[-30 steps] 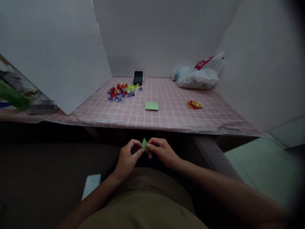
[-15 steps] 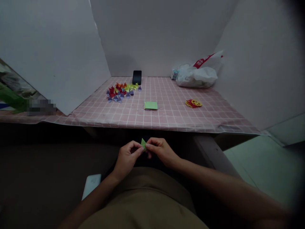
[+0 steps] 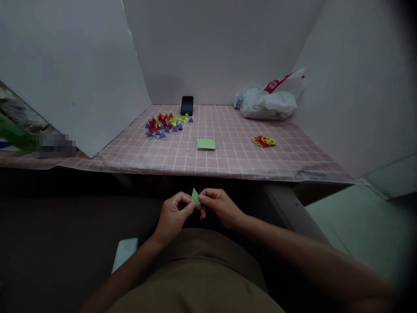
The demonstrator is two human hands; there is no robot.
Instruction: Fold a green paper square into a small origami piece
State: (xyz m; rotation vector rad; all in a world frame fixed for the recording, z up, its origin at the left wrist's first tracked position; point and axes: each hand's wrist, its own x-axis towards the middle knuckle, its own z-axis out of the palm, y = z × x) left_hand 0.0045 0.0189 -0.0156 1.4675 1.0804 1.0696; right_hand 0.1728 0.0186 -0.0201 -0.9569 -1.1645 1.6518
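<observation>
A small piece of folded green paper [image 3: 195, 197] is held between my two hands, above my lap and in front of the table edge. My left hand [image 3: 174, 215] pinches its lower left side between thumb and forefinger. On the other side, my right hand [image 3: 221, 206] grips the right edge with thumb and forefinger, its other fingers curled below. One pointed corner of the paper sticks up between the hands. Beyond them on the table lies a stack of square green paper sheets [image 3: 206, 144].
Many small folded paper pieces [image 3: 164, 126] in red, orange, yellow and purple lie at the table's left. A black phone [image 3: 186, 105] stands behind them. Red and yellow cut-out shapes [image 3: 264, 141] and a white plastic bag [image 3: 270, 104] are at right. A white device [image 3: 125, 252] lies beside my left forearm.
The green paper has shifted and turned slightly between my fingers, and a little more of its face shows. Both hands keep their pinch in nearly the same place.
</observation>
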